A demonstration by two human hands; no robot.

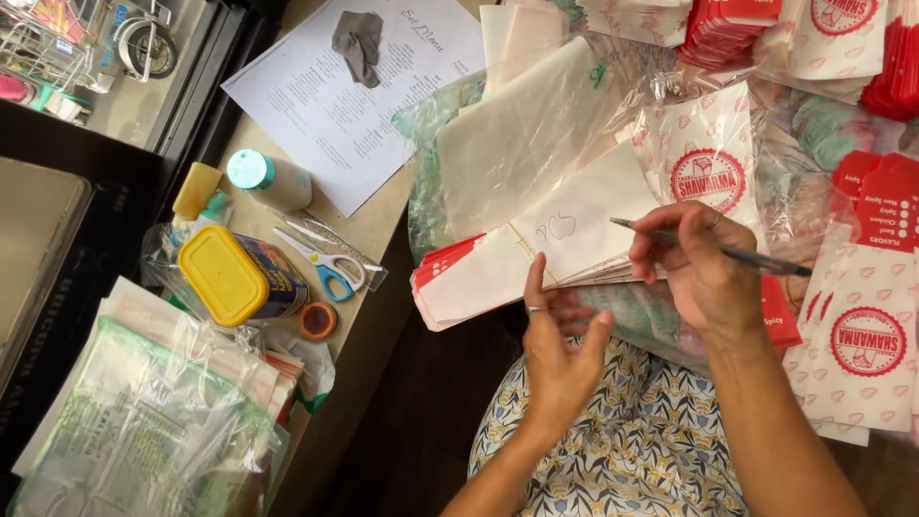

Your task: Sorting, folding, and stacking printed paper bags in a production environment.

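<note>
food shop counter, stacked takeaway paper bags [866, 330], printed menu sheet [359, 91]

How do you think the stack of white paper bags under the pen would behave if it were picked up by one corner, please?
The stack of white paper bags looks thin and flat, so it would probably flop and fan apart. The sheets seem loose, so the top ones may slide off. It is likely light; the left hand hovers at its edge while the right hand holds the pen.

The tan table [378, 225] carries scissors [321, 260], a yellow-lidded tub [239, 278], a printed sheet [359, 96] and paper bags [565, 230].
</note>
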